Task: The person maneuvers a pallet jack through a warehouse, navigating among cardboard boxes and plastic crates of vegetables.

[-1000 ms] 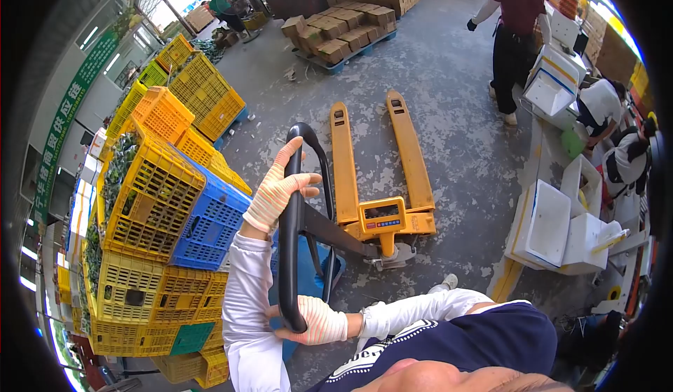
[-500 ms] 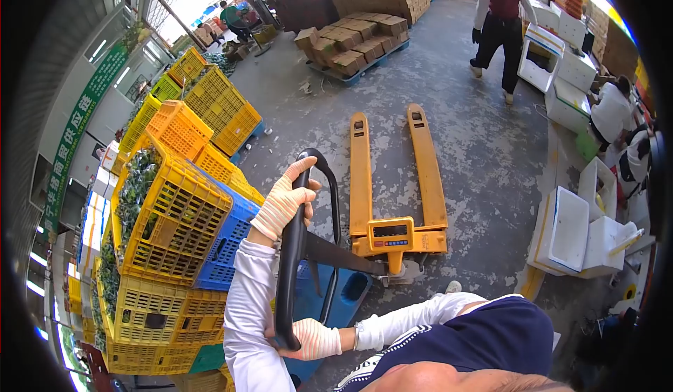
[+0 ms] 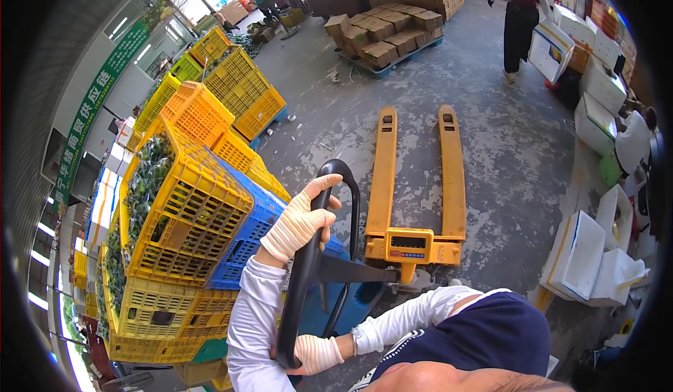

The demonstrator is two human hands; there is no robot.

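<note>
A yellow pallet jack (image 3: 415, 182) stands on the grey concrete floor (image 3: 505, 147), its two long forks lying flat and empty, pointing away toward the stacked cartons. A small scale display sits on the yellow head. Its black loop handle (image 3: 308, 259) tilts back, gripped at top and bottom.

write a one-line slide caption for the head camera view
Both gloved hands, left hand and right hand, grip the black handle of a yellow pallet jack beside stacked crates.
</note>
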